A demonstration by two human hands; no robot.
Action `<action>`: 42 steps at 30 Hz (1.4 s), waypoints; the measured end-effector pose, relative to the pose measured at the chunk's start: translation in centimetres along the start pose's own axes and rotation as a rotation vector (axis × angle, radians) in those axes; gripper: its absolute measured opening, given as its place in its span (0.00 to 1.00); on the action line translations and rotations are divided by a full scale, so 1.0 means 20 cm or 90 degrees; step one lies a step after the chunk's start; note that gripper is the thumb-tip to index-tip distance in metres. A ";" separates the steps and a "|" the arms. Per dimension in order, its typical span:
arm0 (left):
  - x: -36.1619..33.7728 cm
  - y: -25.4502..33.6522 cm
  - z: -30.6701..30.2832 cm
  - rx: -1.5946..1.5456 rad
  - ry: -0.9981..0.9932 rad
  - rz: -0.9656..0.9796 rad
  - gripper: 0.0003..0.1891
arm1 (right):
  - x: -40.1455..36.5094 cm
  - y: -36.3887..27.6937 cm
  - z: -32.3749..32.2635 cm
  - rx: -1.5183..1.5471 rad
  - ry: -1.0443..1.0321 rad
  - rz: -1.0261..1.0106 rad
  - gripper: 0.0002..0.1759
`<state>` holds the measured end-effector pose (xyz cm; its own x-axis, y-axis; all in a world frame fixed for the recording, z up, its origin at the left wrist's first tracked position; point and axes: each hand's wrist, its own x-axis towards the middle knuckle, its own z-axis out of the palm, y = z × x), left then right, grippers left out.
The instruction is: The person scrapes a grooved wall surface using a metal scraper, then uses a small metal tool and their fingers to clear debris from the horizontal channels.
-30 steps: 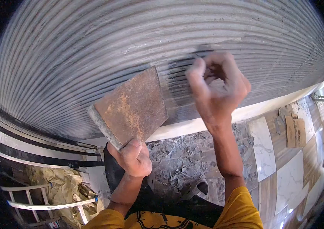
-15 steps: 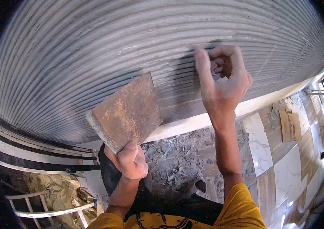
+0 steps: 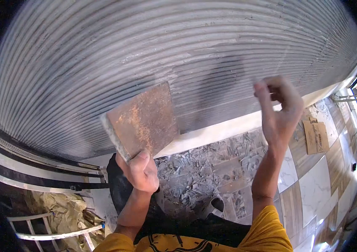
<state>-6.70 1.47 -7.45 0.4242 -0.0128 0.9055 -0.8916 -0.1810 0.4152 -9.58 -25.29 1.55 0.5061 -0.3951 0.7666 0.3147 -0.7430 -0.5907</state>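
Observation:
My left hand (image 3: 141,172) grips the lower corner of a rusty square metal trowel plate (image 3: 142,119), held up flat in front of a wall coated in grey, ridged adhesive (image 3: 145,50). My right hand (image 3: 280,107) is raised to the right of the plate, away from the wall, fingers loosely curled and blurred by motion; nothing shows in it. A smeared patch in the ridges (image 3: 224,80) lies between the plate and that hand.
Below the wall runs a pale ledge (image 3: 229,126). The floor carries dried mortar scraps (image 3: 203,168) and marble and wood-look tiles (image 3: 317,185). A cardboard piece (image 3: 316,136) lies at the right. A white ladder (image 3: 52,229) over crumpled paper stands at lower left.
My right hand has come off the ridged wall and swung down and to the right. The left hand and the plate have stayed nearly in place.

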 end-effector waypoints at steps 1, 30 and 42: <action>0.01 0.03 0.02 -0.031 0.006 -0.094 0.09 | 0.00 0.00 -0.05 -0.015 -0.111 -0.053 0.04; 0.41 0.10 0.22 -0.378 -0.228 -0.432 0.26 | 0.08 -0.14 0.27 0.065 -0.209 -0.110 0.08; 0.34 -0.08 0.38 -0.244 -0.220 -0.211 0.23 | 0.07 0.03 0.38 0.132 -0.037 -0.209 0.08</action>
<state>-1.08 -5.80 -2.61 0.6584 -0.3454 0.6687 -0.6701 0.1355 0.7298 -2.59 -22.27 0.33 0.3949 -0.1193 0.9110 0.6202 -0.6969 -0.3601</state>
